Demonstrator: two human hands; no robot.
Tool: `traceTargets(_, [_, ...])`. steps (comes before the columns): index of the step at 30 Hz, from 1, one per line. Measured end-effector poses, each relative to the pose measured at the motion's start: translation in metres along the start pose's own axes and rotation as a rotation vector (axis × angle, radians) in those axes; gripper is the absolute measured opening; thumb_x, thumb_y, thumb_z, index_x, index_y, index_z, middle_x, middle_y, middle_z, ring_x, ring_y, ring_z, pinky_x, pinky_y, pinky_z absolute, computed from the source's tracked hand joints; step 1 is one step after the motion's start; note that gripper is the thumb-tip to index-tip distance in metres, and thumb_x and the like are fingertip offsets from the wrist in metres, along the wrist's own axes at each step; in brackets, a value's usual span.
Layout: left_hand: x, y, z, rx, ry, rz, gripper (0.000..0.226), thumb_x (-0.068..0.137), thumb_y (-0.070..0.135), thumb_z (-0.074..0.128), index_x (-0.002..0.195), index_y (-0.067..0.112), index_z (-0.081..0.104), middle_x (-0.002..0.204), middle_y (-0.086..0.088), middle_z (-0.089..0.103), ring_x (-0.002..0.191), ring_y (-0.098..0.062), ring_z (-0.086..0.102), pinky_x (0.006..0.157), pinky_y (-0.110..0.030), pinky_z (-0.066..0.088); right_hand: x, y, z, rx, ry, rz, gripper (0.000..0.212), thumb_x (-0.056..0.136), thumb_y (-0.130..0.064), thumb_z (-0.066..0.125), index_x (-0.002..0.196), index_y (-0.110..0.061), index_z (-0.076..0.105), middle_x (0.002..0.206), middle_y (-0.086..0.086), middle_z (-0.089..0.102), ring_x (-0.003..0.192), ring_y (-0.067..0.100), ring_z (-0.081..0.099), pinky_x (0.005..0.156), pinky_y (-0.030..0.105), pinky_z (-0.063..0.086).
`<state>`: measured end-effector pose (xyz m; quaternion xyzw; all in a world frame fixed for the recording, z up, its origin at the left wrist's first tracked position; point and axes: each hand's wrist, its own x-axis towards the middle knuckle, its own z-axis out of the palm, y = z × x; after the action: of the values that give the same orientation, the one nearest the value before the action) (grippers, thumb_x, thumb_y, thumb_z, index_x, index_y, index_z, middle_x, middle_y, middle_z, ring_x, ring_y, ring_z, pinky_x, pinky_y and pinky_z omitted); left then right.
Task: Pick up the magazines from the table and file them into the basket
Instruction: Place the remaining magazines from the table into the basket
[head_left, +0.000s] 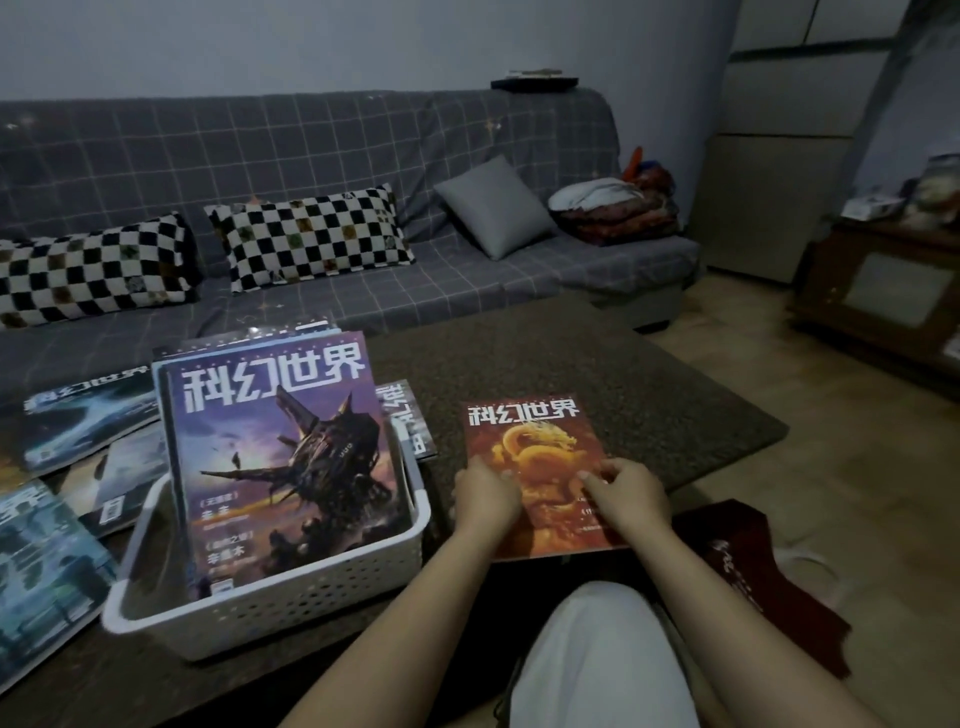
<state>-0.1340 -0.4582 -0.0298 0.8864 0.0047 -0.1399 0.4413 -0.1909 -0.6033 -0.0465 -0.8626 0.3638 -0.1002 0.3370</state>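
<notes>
Both hands' grip holds orange magazine (540, 467) beside basket (270, 597) and scattered magazines (88, 415).

My two forearms are bare to the near edge of view, with no sleeves, watch or rings showing. My left hand (488, 499) and my right hand (626, 499) are bare too, nails short and plain. I wear pale, off-white trousers of soft cloth (597, 660), smooth over my knee at near right.

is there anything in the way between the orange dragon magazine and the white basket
Nothing visible. Both hands, left hand and right hand, rest on the orange magazine; bare table separates it from the basket to its left.
</notes>
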Motion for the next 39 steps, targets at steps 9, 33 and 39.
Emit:
traceTargets(9, [0.006,0.003,0.001,-0.194,-0.018,-0.089,0.023,0.095,0.022,0.052,0.113,0.01,0.06,0.117,-0.01,0.065,0.108,-0.028,0.06,0.09,-0.032,0.047,-0.001,0.003,-0.006,-0.047,0.012,0.105,0.041,0.085,-0.037,0.061,0.122,-0.02,0.061,0.119,0.001,0.066,0.109,0.023,0.06,0.088,0.033,0.048])
traceTargets(33, [-0.056,-0.024,-0.199,-0.553,0.208,0.307,0.015,0.097,0.019,0.05,0.11,0.022,0.056,0.104,-0.004,0.067,0.089,-0.023,0.066,0.084,-0.042,0.054,-0.085,-0.158,-0.028,0.867,-0.316,-0.229,0.054,0.089,-0.016,0.059,0.133,-0.044,0.042,0.116,-0.003,0.053,0.09,0.022,0.067,0.073,0.045,0.059])
traceTargets(39, [-0.037,-0.073,-0.245,-0.47,0.432,0.296,0.022,0.092,0.011,0.057,0.114,0.014,0.061,0.102,-0.005,0.067,0.086,-0.017,0.064,0.071,-0.03,0.053,-0.101,-0.208,0.026,0.759,-0.278,-0.417,0.07,0.089,-0.007,0.057,0.142,-0.041,0.027,0.111,0.002,0.056,0.094,0.02,0.065,0.076,0.044,0.058])
